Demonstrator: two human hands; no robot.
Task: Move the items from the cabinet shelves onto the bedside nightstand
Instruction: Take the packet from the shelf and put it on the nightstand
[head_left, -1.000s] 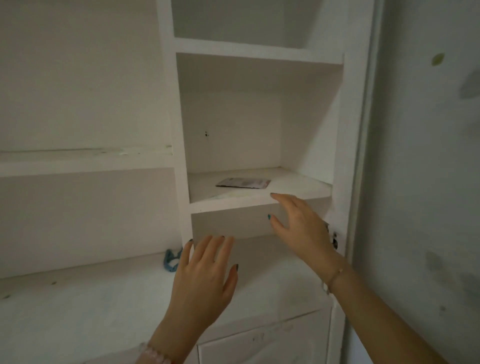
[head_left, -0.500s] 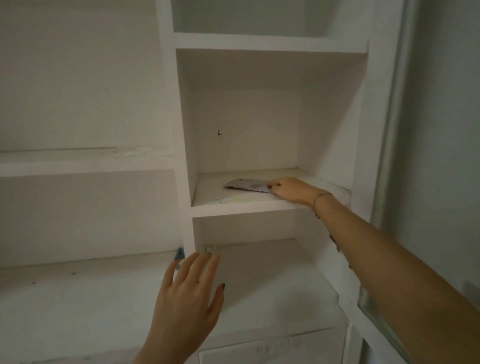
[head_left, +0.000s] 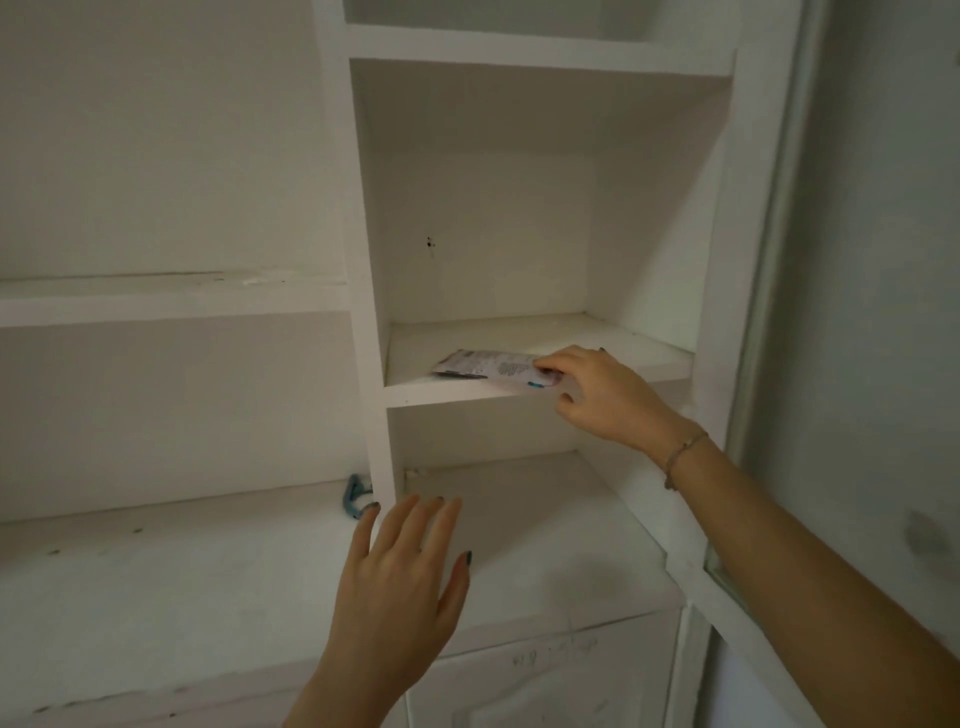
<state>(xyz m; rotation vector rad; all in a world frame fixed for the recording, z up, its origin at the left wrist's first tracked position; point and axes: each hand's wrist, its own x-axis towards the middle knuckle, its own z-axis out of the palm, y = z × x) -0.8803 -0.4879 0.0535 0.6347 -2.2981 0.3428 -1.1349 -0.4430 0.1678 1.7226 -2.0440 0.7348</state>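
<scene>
One printed packet (head_left: 483, 366) at shelf (head_left: 639, 358) front edge, pinched by right hand (head_left: 608, 400); left hand (head_left: 400, 582) spread; one blue item (head_left: 352, 498) below.

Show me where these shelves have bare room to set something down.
Bare: the wide ledge left of the blue object; the lower compartment floor behind the left hand; the back strip of the middle shelf. Crowded: that shelf's front, where the right hand pinches the packet.
</scene>
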